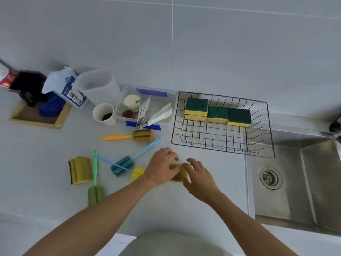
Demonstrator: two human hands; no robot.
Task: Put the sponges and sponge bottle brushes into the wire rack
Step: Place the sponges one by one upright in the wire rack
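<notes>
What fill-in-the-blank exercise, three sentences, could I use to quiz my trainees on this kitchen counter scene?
1. The green-topped yellow sponges already in the black wire rack lie along its ____ side.
2. The orange-handled bottle brush lies on the counter just in front of the clear plastic ____.
3. Both the left hand and the right hand touch a ____ sponge on the counter.

Missing words: far; container; yellow
</notes>
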